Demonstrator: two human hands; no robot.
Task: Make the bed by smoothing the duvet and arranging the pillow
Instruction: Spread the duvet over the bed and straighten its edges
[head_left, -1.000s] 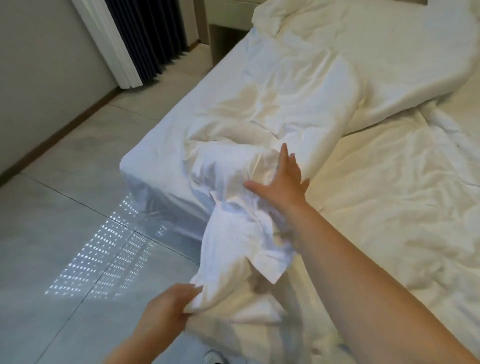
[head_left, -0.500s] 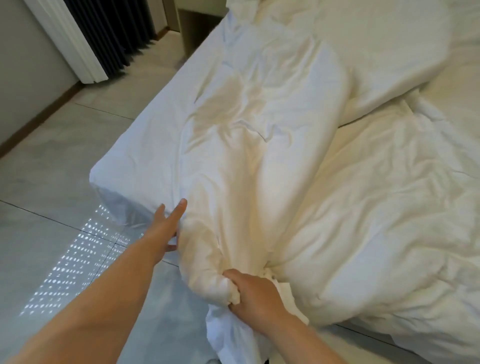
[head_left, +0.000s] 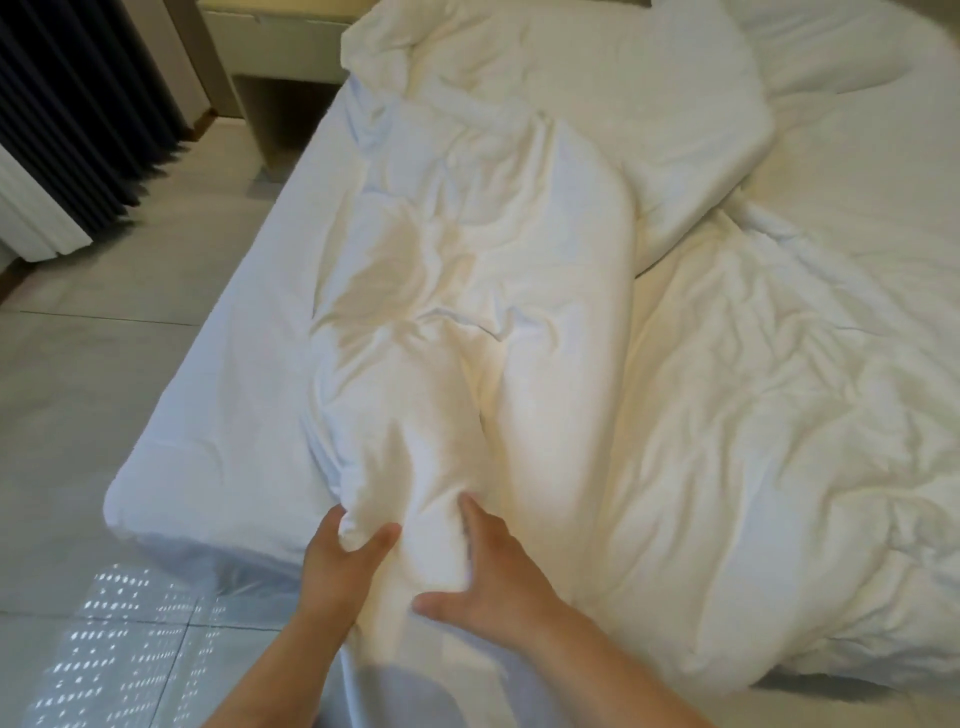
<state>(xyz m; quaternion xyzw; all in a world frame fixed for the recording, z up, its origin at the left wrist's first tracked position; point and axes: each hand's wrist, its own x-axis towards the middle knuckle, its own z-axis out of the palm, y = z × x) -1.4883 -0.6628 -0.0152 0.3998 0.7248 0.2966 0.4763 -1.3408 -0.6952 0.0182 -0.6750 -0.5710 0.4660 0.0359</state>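
Note:
A crumpled white duvet (head_left: 519, 322) lies bunched across the bed, with a long fold running from the foot toward the head. My left hand (head_left: 340, 561) grips a lump of the duvet at the bed's foot edge, thumb and fingers pinching the fabric. My right hand (head_left: 493, 577) rests on the same fold just to the right, fingers spread and pressed against the cloth. A white pillow (head_left: 841, 57) lies at the far right of the bed head, partly behind the duvet.
The mattress with its white fitted sheet (head_left: 218, 395) shows bare on the left side. A pale bedside cabinet (head_left: 270, 78) stands at the bed's head. Dark curtains (head_left: 67, 104) hang at the left. Grey tiled floor (head_left: 78, 467) lies left of the bed.
My left hand moved right from the mattress corner and took hold of the duvet lump. My right hand let go of its bunched grip and now lies open on the fold.

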